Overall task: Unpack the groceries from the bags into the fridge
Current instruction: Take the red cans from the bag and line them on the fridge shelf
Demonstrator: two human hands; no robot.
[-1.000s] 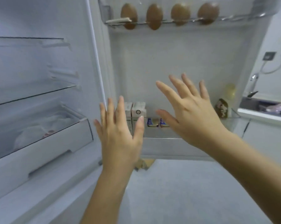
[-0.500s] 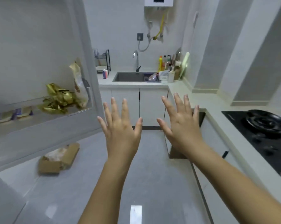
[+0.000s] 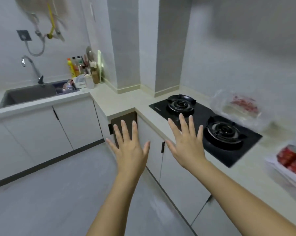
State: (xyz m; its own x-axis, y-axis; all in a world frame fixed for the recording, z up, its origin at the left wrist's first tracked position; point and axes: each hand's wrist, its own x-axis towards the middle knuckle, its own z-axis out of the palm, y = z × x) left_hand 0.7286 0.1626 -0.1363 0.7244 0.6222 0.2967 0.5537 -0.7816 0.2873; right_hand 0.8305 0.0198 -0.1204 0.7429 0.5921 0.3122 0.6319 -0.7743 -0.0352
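Observation:
My left hand (image 3: 129, 149) and my right hand (image 3: 186, 143) are both held out in front of me, fingers spread and straight, holding nothing. A clear plastic grocery bag (image 3: 236, 108) with red-printed contents lies on the counter behind the stove, right of my right hand. A second bag with a red package (image 3: 290, 159) sits at the right edge on the counter. The fridge is out of view.
A black two-burner gas stove (image 3: 203, 126) is set into the pale L-shaped counter (image 3: 120, 101). A dark sink (image 3: 29, 95) with a tap stands at the left, bottles and utensils (image 3: 80, 67) beside it. White cabinet doors (image 3: 75, 123) run below; grey floor lies in front.
The view has swung right, from the open fridge door past the sink to the stove counter with the bags. Both hands stay spread and empty.

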